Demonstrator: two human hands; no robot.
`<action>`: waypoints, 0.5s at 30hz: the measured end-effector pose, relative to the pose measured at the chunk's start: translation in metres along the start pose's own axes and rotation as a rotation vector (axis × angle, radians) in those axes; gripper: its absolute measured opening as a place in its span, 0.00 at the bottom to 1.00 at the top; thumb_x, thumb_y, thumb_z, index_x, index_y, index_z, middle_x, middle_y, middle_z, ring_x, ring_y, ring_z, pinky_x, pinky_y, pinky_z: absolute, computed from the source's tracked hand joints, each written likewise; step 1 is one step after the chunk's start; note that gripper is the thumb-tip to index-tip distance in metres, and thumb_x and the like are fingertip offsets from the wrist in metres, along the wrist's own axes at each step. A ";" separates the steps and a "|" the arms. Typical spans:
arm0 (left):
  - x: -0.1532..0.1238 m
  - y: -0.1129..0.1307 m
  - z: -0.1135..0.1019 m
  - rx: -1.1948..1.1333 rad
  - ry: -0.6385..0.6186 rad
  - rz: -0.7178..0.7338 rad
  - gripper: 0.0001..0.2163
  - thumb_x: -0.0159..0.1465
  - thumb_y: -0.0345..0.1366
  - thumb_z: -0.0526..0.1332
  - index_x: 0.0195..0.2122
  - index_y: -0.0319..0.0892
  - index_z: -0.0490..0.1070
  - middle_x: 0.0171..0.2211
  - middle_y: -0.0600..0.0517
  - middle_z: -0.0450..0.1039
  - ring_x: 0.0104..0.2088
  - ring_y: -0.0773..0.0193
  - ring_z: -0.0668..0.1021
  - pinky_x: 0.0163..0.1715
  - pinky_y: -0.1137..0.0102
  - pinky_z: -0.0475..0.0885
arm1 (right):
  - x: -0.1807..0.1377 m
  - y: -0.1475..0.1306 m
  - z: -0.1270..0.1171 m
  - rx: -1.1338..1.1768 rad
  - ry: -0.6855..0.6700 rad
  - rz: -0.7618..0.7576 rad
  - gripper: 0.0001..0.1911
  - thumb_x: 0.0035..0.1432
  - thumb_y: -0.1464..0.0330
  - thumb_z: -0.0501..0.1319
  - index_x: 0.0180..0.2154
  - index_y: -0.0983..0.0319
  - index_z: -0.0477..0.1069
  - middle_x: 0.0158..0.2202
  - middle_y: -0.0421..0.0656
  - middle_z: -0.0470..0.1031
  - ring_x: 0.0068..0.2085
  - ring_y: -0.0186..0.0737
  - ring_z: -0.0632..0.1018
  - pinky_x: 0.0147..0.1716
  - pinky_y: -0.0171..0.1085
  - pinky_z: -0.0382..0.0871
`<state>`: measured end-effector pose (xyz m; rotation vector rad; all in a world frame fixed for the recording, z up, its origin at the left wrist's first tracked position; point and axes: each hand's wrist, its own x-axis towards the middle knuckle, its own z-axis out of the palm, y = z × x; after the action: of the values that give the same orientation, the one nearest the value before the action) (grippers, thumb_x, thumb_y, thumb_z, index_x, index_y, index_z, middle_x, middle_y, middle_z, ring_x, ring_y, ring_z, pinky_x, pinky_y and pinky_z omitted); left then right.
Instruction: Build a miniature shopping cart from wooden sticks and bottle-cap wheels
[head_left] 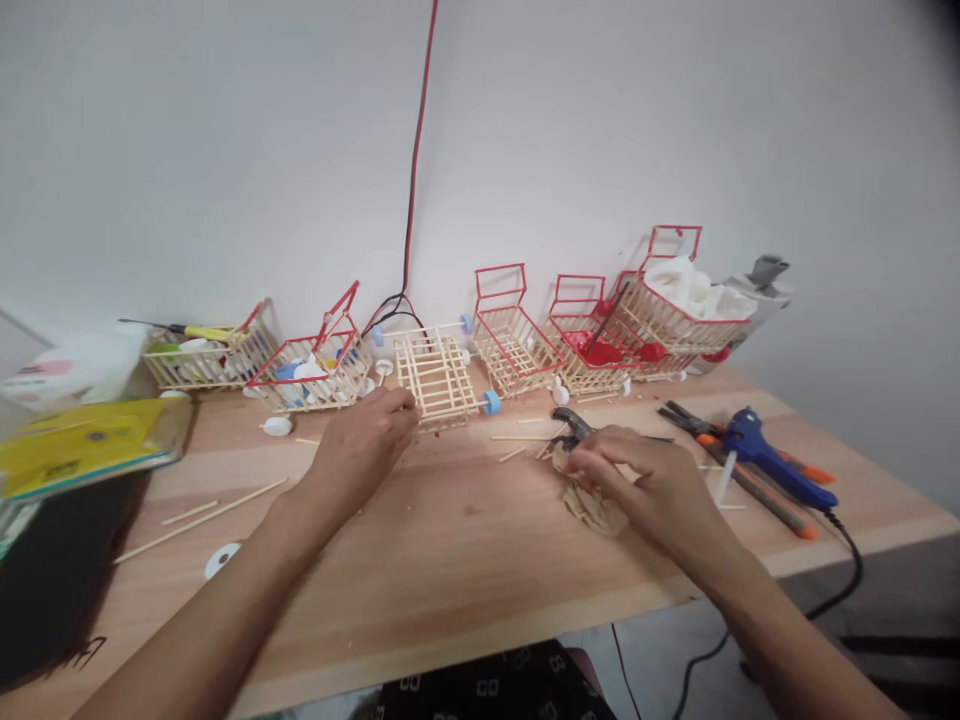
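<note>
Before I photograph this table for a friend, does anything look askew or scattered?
Yes. The blue-wheeled cart looks upside down: its wheels sit high, whereas the red-trimmed cart just right of it stands upright. Loose stick pieces also lie scattered near the right hand.

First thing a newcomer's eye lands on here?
Probably the red-trimmed stick carts lined up along the wall. Among them, at centre, a plain stick frame with blue wheels stands out, the left hand at its near left corner. Then the bright blue glue gun on the table, right of the right hand.
</note>
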<state>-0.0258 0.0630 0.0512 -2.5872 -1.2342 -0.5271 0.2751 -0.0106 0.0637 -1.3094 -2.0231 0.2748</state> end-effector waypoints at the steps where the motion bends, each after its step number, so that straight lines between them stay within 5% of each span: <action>1: 0.000 0.000 0.000 0.004 0.005 0.003 0.08 0.64 0.28 0.55 0.35 0.41 0.74 0.40 0.48 0.75 0.40 0.59 0.75 0.34 0.68 0.69 | 0.001 0.003 -0.003 -0.010 0.055 0.032 0.14 0.64 0.62 0.55 0.29 0.58 0.75 0.33 0.43 0.79 0.36 0.40 0.79 0.37 0.39 0.72; 4: 0.000 0.000 -0.001 0.013 0.006 0.015 0.09 0.64 0.28 0.54 0.34 0.42 0.74 0.39 0.49 0.75 0.39 0.58 0.76 0.33 0.68 0.69 | 0.002 0.015 -0.019 -0.064 0.201 0.118 0.12 0.63 0.61 0.56 0.41 0.57 0.76 0.44 0.45 0.79 0.44 0.44 0.78 0.41 0.40 0.71; 9: 0.002 -0.002 -0.002 0.003 0.071 0.065 0.11 0.65 0.31 0.51 0.32 0.42 0.73 0.40 0.47 0.75 0.39 0.55 0.77 0.31 0.65 0.71 | -0.008 0.042 -0.053 -0.180 0.381 0.414 0.21 0.62 0.55 0.54 0.24 0.60 0.73 0.23 0.41 0.75 0.27 0.38 0.76 0.31 0.36 0.67; 15: 0.003 -0.007 0.002 -0.045 0.142 0.115 0.13 0.67 0.34 0.48 0.34 0.44 0.73 0.40 0.46 0.75 0.39 0.54 0.77 0.35 0.62 0.74 | -0.029 0.084 -0.080 -0.293 0.301 0.547 0.21 0.64 0.57 0.49 0.36 0.62 0.75 0.20 0.39 0.73 0.22 0.36 0.73 0.27 0.34 0.63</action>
<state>-0.0294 0.0701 0.0512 -2.5878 -1.0331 -0.7085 0.3941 -0.0114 0.0658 -1.9518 -1.4625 0.0181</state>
